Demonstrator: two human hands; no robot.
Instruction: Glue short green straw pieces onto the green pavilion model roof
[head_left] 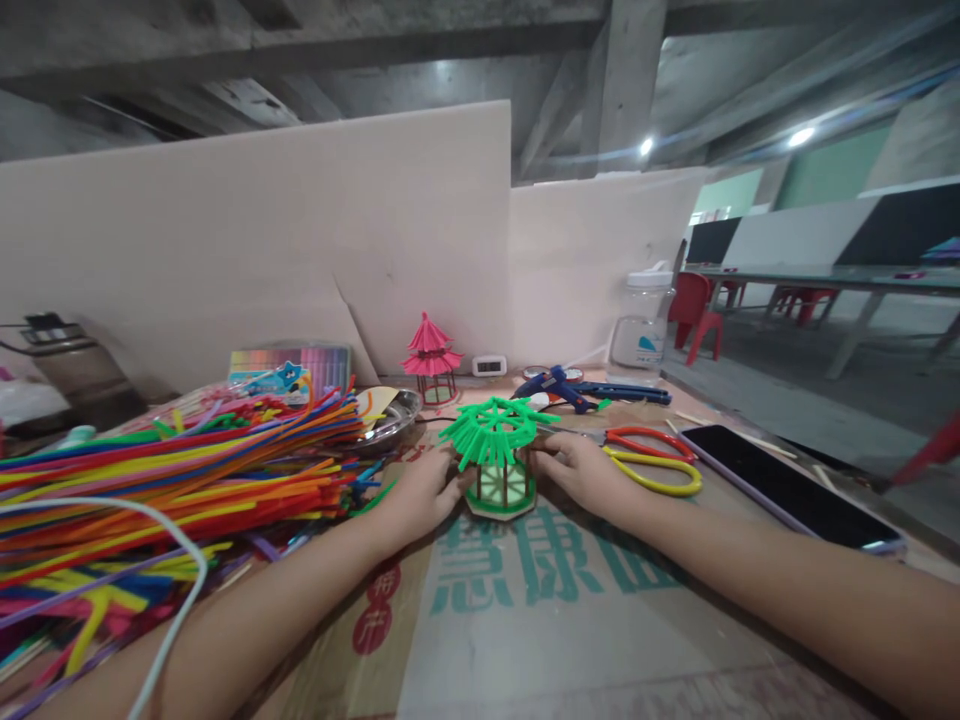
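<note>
A small pavilion model (496,440) stands upright in the middle of the table, with a green pipe-cleaner roof, brown posts and a green-edged base. My left hand (422,492) holds its left side, the fingertips partly hidden behind the posts and roof edge. From the right, my right hand (576,470) grips it with thumb and fingers close to the posts. Right behind my right hand lie scissors (654,470) with red and yellow handles. A finished-looking pink pavilion (429,360) sits farther back, beside a small white digital clock (489,366).
Many coloured pipe cleaners (187,480) are heaped at left, crossed by a white cable (196,565). At the back are a marker set (292,370), a metal bowl (397,415), a blue glue gun (556,386) and a clear bottle (643,325). A phone (787,485) lies right.
</note>
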